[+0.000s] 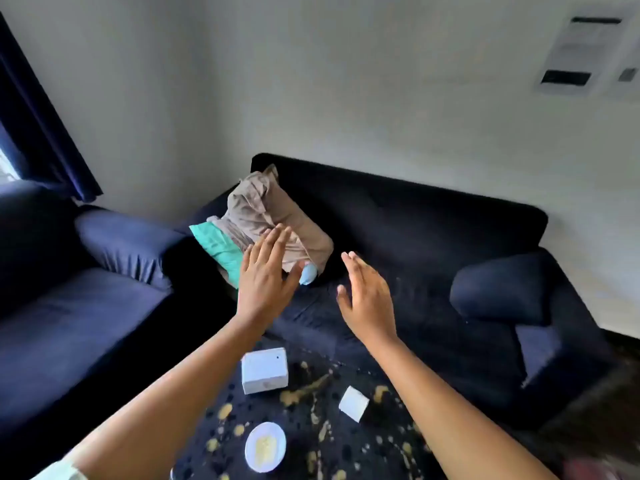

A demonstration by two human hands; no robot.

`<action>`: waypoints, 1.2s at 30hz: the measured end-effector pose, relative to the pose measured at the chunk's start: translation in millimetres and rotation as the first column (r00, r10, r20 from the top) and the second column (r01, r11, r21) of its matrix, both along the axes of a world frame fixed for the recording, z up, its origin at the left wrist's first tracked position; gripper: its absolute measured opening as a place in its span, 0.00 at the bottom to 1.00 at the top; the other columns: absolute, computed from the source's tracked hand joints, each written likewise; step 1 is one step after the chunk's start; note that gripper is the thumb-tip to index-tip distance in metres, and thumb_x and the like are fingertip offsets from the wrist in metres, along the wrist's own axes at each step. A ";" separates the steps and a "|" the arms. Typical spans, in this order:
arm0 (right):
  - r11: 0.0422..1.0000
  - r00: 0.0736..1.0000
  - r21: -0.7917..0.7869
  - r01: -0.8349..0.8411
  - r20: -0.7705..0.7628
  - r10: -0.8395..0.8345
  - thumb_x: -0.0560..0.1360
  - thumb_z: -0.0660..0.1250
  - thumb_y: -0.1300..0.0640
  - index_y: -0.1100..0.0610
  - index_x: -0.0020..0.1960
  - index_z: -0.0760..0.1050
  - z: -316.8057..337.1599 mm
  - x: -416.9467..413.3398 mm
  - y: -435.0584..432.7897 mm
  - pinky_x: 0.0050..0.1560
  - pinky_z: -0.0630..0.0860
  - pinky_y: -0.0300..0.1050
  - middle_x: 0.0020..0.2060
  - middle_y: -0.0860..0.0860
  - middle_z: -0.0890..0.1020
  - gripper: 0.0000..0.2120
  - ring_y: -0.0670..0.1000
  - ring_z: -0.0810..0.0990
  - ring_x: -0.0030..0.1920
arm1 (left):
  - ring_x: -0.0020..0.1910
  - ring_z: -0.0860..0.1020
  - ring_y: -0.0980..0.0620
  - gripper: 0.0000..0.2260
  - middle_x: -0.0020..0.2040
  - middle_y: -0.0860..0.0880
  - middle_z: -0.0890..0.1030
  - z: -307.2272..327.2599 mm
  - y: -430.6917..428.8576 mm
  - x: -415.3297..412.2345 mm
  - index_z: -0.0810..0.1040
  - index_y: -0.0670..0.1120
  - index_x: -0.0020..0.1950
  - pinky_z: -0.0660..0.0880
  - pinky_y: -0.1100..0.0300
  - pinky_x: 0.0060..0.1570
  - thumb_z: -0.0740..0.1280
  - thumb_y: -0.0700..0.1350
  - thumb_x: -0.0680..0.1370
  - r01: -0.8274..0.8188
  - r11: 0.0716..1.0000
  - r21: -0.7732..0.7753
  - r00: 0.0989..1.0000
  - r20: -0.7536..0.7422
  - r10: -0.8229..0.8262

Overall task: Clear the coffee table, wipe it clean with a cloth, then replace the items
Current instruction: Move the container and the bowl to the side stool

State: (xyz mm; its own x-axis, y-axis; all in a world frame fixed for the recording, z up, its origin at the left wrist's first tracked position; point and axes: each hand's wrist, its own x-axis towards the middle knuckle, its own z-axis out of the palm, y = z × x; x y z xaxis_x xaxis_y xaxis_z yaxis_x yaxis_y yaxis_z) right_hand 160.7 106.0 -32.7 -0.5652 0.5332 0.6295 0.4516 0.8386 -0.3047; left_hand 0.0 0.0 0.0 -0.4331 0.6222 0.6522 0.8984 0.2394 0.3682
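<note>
The coffee table [311, 441] lies at the bottom centre, its top black with gold splashes. On it stand a larger white box [265, 370], a small white box [353, 402] and a white round dish [265, 446] with something yellow in it. My left hand [265, 275] and my right hand [369, 299] are both raised above the far end of the table, in front of the sofa. Fingers are spread and neither hand holds anything. No wiping cloth is clearly in sight.
A dark blue sofa [433, 258] runs behind the table, with a second one [69, 313] at left. A brown and teal pillow [263, 220] leans in the corner, a pale blue object [308, 274] beside it. A dark cushion [502, 289] lies at right.
</note>
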 end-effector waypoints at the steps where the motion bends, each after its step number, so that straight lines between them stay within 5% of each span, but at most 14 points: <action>1: 0.996 0.999 -0.086 -0.021 0.025 0.023 0.74 0.62 0.57 0.59 0.70 0.67 -31.6 -4.9 -8.6 0.61 0.73 0.53 0.65 0.56 0.74 0.25 0.55 0.74 0.64 | 0.71 0.67 0.47 0.28 0.72 0.48 0.70 -26.4 -8.2 -8.1 0.68 0.46 0.72 0.64 0.50 0.67 0.57 0.59 0.76 0.010 0.998 -0.066 0.998 0.059 -0.006; 5: 0.892 0.962 -0.447 0.066 0.265 0.062 0.73 0.65 0.60 0.56 0.65 0.73 -140.1 -9.8 -48.3 0.57 0.75 0.48 0.59 0.52 0.79 0.20 0.55 0.77 0.59 | 0.68 0.70 0.44 0.28 0.71 0.47 0.70 -131.0 -30.5 -41.5 0.68 0.45 0.72 0.68 0.52 0.64 0.63 0.56 0.75 0.026 0.945 -0.326 0.969 0.241 0.056; 9: 0.621 0.849 -0.723 0.304 0.501 0.168 0.76 0.63 0.57 0.54 0.66 0.71 -228.6 -18.8 -78.7 0.58 0.71 0.45 0.63 0.51 0.77 0.18 0.53 0.75 0.61 | 0.72 0.63 0.46 0.31 0.75 0.48 0.62 -213.9 -31.8 -78.0 0.60 0.47 0.76 0.64 0.53 0.66 0.67 0.53 0.76 0.134 0.752 -0.645 0.903 0.393 0.176; 12: 0.433 0.761 -0.775 0.460 0.595 0.258 0.76 0.64 0.55 0.54 0.68 0.68 -274.0 -29.7 -90.6 0.59 0.72 0.44 0.65 0.52 0.75 0.21 0.54 0.75 0.63 | 0.72 0.62 0.45 0.33 0.75 0.46 0.61 -259.8 -19.2 -101.5 0.57 0.47 0.76 0.65 0.50 0.67 0.67 0.53 0.75 0.205 0.599 -0.774 0.906 0.382 0.182; 16: 0.369 0.661 -0.741 0.562 0.670 0.338 0.76 0.63 0.53 0.54 0.70 0.65 -327.1 -56.4 -82.9 0.61 0.71 0.46 0.67 0.54 0.73 0.23 0.54 0.73 0.65 | 0.73 0.62 0.44 0.37 0.76 0.46 0.60 -317.4 9.7 -128.6 0.54 0.46 0.77 0.65 0.48 0.68 0.66 0.58 0.75 0.213 0.521 -0.827 0.873 0.401 0.279; 19: 0.340 0.648 -0.725 0.598 0.688 0.327 0.77 0.63 0.53 0.54 0.70 0.65 -354.5 -72.7 -78.5 0.61 0.71 0.47 0.66 0.53 0.74 0.22 0.54 0.72 0.65 | 0.70 0.66 0.42 0.38 0.74 0.43 0.63 -347.0 26.9 -143.6 0.53 0.47 0.77 0.68 0.49 0.65 0.67 0.59 0.74 0.222 0.620 -0.752 0.568 0.617 0.545; 21: 0.342 0.640 -0.711 0.615 0.703 0.311 0.78 0.62 0.53 0.53 0.68 0.67 -366.0 -79.0 -78.3 0.58 0.72 0.46 0.64 0.52 0.76 0.19 0.54 0.73 0.64 | 0.63 0.73 0.44 0.36 0.70 0.44 0.70 -361.4 31.4 -148.8 0.57 0.47 0.76 0.73 0.56 0.53 0.71 0.53 0.74 0.218 0.738 -0.639 0.298 0.764 0.573; 23: 0.347 0.627 -0.688 0.637 0.724 0.285 0.78 0.61 0.56 0.52 0.65 0.70 -374.4 -82.8 -79.1 0.55 0.73 0.47 0.61 0.53 0.78 0.16 0.56 0.75 0.61 | 0.52 0.77 0.46 0.31 0.63 0.44 0.75 -372.1 30.9 -153.2 0.64 0.46 0.71 0.75 0.58 0.41 0.74 0.47 0.73 0.204 0.791 -0.577 0.181 0.816 0.548; 27: 0.387 0.589 -0.654 0.650 0.755 0.288 0.76 0.57 0.63 0.56 0.57 0.75 -380.2 -84.9 -80.5 0.47 0.75 0.48 0.56 0.56 0.80 0.12 0.58 0.78 0.53 | 0.40 0.77 0.47 0.21 0.51 0.45 0.78 -380.5 24.1 -160.2 0.67 0.50 0.58 0.76 0.58 0.33 0.75 0.49 0.72 0.219 0.756 -0.617 0.264 0.783 0.563; 30: 0.414 0.569 -0.635 0.652 0.771 0.285 0.77 0.58 0.63 0.59 0.55 0.75 -376.4 -84.0 -78.7 0.46 0.76 0.48 0.55 0.57 0.80 0.10 0.57 0.78 0.52 | 0.36 0.77 0.49 0.19 0.45 0.48 0.78 -375.5 17.3 -159.0 0.70 0.48 0.52 0.79 0.54 0.36 0.76 0.50 0.70 0.231 0.759 -0.609 0.328 0.783 0.528; 36: 0.417 0.632 -0.658 0.627 0.743 0.222 0.77 0.61 0.60 0.60 0.55 0.77 -354.7 -60.3 -74.4 0.46 0.74 0.45 0.54 0.56 0.81 0.10 0.56 0.79 0.54 | 0.31 0.74 0.54 0.13 0.41 0.50 0.82 -349.4 -10.1 -133.6 0.72 0.50 0.38 0.69 0.59 0.28 0.77 0.49 0.69 0.172 0.822 -0.542 0.519 0.760 0.392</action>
